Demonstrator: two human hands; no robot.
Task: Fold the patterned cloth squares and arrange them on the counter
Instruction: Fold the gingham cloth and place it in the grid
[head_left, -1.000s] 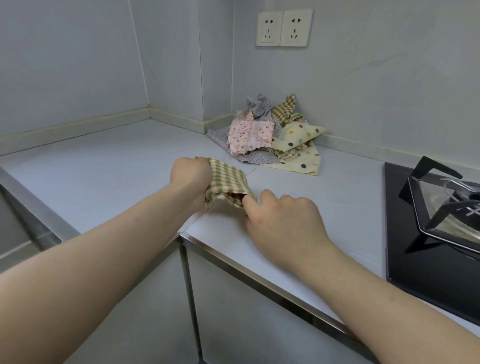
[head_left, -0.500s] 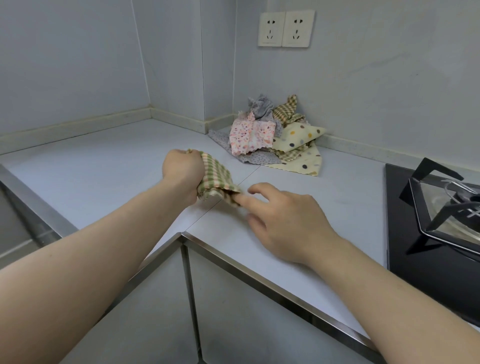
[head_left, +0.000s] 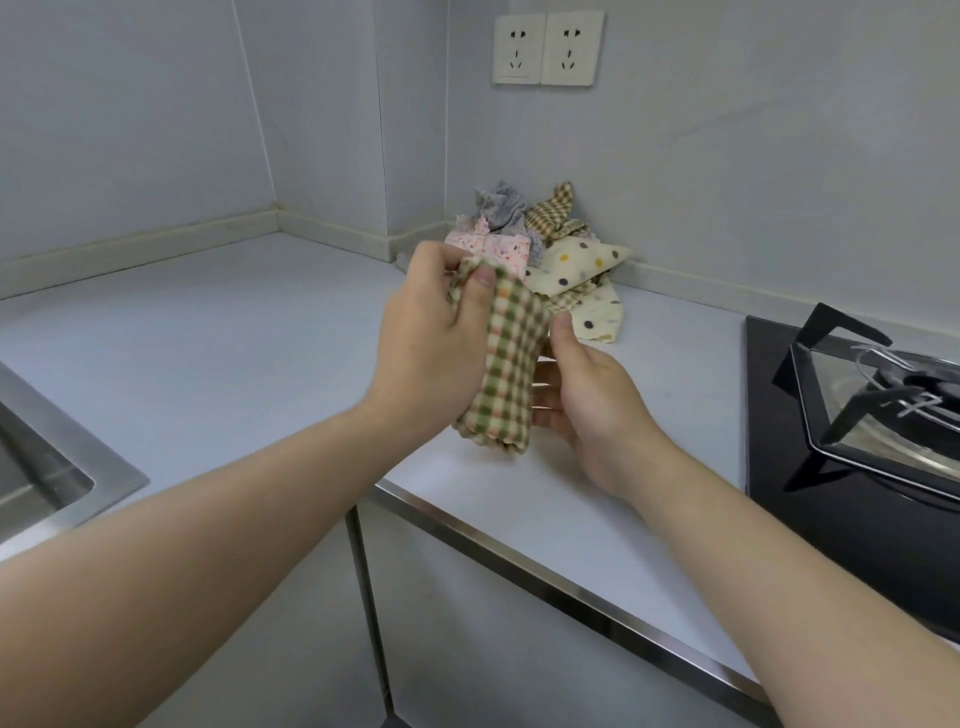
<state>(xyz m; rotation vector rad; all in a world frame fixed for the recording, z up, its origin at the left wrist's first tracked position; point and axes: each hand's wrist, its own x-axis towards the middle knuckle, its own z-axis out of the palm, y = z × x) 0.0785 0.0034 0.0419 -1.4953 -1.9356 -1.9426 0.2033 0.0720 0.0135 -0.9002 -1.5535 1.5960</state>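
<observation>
My left hand (head_left: 431, 338) grips the top of a green and cream checked cloth (head_left: 506, 374), which hangs folded above the counter (head_left: 208, 338). My right hand (head_left: 587, 395) holds the cloth's right edge, thumb in front and fingers behind. Behind them, in the corner, lies a pile of loose cloth squares: a pink flowered one (head_left: 501, 249), a grey one (head_left: 501, 208), a brown checked one (head_left: 553, 213) and cream dotted ones (head_left: 576, 262).
A steel sink (head_left: 47, 467) is set into the counter at the left. A black gas hob (head_left: 857, 431) with its pan support stands at the right. The counter's metal front edge (head_left: 545, 577) runs below my hands. Two wall sockets (head_left: 548, 49) are above the pile.
Both hands have lifted the checked cloth off the counter. It lay low and bunched between them; now it hangs upright, and my right hand has taken hold of its side again.
</observation>
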